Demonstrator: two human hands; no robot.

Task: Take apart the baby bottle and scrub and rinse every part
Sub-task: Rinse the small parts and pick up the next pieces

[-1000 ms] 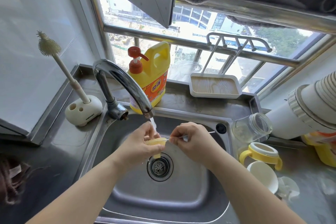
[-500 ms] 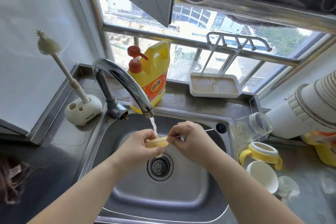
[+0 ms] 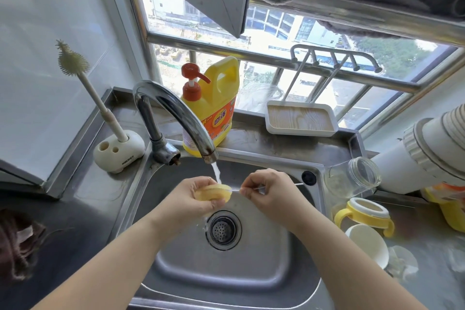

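A: While the yellow bottle part [image 3: 213, 192] sits cupped in our left hand [image 3: 193, 199], directly under the thin stream from the tap [image 3: 176, 118], its open side faces toward our right fingers.

B: And the thin brush [image 3: 254, 189]?

A: We pinch it in our right hand [image 3: 270, 191], thumb and fingertips clamped on the slender wire. Its long axis runs level, straight from those fingers toward the part, and the tip looks to be just at the part's edge.

B: So which hand is nearer the work?

A: The left wraps the part itself, fingers curled round it. The right stands just beside it, on the far side from our left palm.

B: Then we judge the next stroke must follow that same line, into the part.

A: Yes. Tilting either one would send the tip off the opening.

B: What lies beyond?

A: Below our fingers, the drain [image 3: 223, 229] of the sink [image 3: 176, 272]. Well out past our right hand, 1 clear bottle body [image 3: 352, 177] lying on its side, 1 yellow handled collar [image 3: 364, 216] and 1 white cap [image 3: 367, 244].
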